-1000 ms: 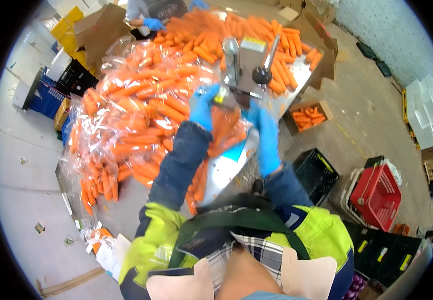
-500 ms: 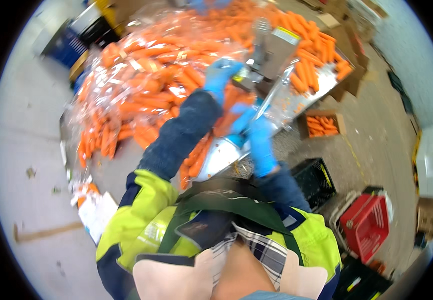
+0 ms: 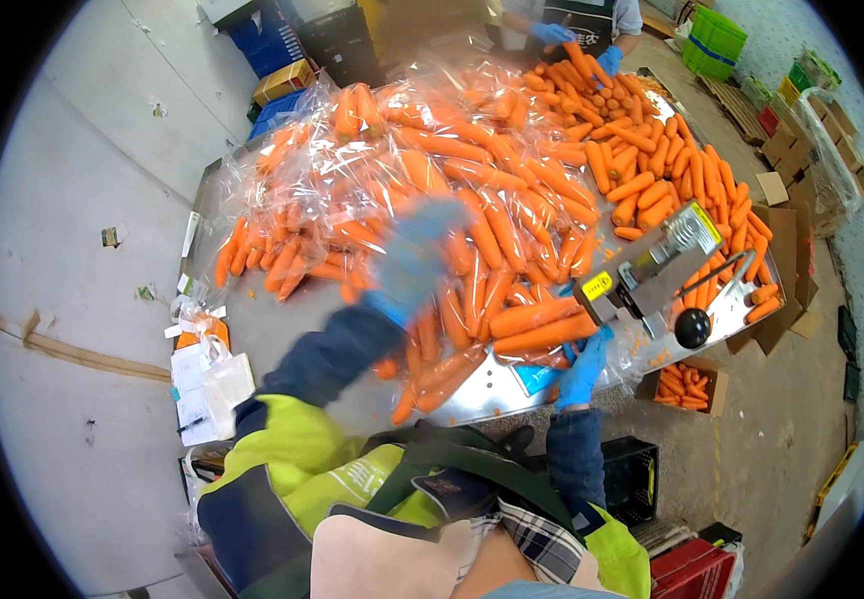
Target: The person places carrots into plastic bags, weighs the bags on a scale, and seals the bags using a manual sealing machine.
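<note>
My left hand [image 3: 417, 262], in a blue glove, is smeared by motion above the bagged carrots left of centre; its fingers cannot be made out. My right hand [image 3: 585, 367], also gloved in blue, is closed at the gathered end of a clear plastic bag of carrots [image 3: 544, 331] near the table's front edge. A blue label [image 3: 538, 378] shows on that bag beside the hand. Just beyond my right hand stands a grey metal bench machine [image 3: 651, 278] with yellow stickers and a lever with a black ball knob [image 3: 692, 327].
Bagged carrots [image 3: 432, 145] heap over the metal table [image 3: 332, 384]; loose carrots [image 3: 651, 165] lie at the right. Across the table, a co-worker's gloved hand [image 3: 609, 60] touches carrots. A carton of carrots [image 3: 716, 387], a black crate [image 3: 641, 479] and a red basket [image 3: 693, 571] stand on the floor.
My view has shifted, bringing the co-worker into sight. My left hand has left the machine and moved left over the bags. My right hand remains near the machine's front.
</note>
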Available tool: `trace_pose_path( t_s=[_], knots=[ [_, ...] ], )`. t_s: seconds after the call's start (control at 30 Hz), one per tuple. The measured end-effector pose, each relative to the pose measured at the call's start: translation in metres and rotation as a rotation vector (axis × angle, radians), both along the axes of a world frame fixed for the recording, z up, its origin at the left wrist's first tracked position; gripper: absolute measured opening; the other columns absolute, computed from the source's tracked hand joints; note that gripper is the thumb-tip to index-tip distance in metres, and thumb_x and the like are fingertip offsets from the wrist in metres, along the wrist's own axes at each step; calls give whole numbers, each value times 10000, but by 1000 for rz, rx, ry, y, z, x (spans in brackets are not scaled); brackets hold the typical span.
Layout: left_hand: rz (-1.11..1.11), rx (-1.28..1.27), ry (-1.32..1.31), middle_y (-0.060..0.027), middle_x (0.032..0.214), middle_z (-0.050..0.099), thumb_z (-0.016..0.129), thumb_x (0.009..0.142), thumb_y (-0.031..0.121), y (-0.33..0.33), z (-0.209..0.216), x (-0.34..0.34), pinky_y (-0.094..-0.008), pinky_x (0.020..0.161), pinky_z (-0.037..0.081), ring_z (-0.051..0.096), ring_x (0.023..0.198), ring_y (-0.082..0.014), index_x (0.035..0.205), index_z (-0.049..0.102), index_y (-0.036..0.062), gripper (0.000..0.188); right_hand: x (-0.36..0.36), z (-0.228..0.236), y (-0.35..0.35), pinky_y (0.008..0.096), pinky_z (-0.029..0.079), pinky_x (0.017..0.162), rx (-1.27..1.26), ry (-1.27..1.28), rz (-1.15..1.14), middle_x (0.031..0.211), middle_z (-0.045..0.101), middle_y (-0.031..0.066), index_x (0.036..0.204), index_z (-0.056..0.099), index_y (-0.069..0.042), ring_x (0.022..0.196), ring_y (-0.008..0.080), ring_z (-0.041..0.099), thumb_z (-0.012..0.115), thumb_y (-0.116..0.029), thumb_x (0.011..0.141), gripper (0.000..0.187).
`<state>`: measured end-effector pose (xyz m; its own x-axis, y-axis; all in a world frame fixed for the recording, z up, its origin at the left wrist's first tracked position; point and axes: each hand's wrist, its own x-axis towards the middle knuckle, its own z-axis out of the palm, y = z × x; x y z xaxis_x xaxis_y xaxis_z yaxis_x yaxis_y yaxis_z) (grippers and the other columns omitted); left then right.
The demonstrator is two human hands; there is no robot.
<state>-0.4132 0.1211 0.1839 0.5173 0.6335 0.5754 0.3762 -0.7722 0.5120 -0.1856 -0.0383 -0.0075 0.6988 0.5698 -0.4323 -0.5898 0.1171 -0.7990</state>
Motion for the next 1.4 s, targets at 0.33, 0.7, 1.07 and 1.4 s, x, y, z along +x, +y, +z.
trace_pose_path(
  t_s=[0.33,0.7,1.07,1.4],
  knots=[
    [104,-37,226,-51,1270,572,625,856,75,207,8,-152,-361,1001,401,527,1181,-213,1279,564,111,428,-78,41,-58,309,408,944,-240,-786,-141,1262,459,103,1433,378,-57,1096,211,469,515,55,860,600],
    [-684,-582,-42,-48,912,672,611,889,90,-53,100,-6,-275,740,509,621,810,-125,989,665,16,135,-129,142,4,338,398,1018,382,-742,527,1360,452,138,1369,413,-30,1228,255,461,753,-221,786,702],
    [-975,464,641,-82,919,658,653,787,190,-129,2,174,-370,728,516,634,865,-288,899,673,116,135,-34,61,-66,290,517,719,207,-313,96,941,616,63,1180,549,-14,805,153,596,513,-121,941,264],
    [-280,-1268,-445,48,674,563,730,820,202,-8,-78,150,-210,504,356,483,568,-70,793,630,109,139,-27,58,1,349,441,944,175,-787,-138,1227,559,165,1245,555,-4,1130,237,549,667,-95,827,441]
  ],
)
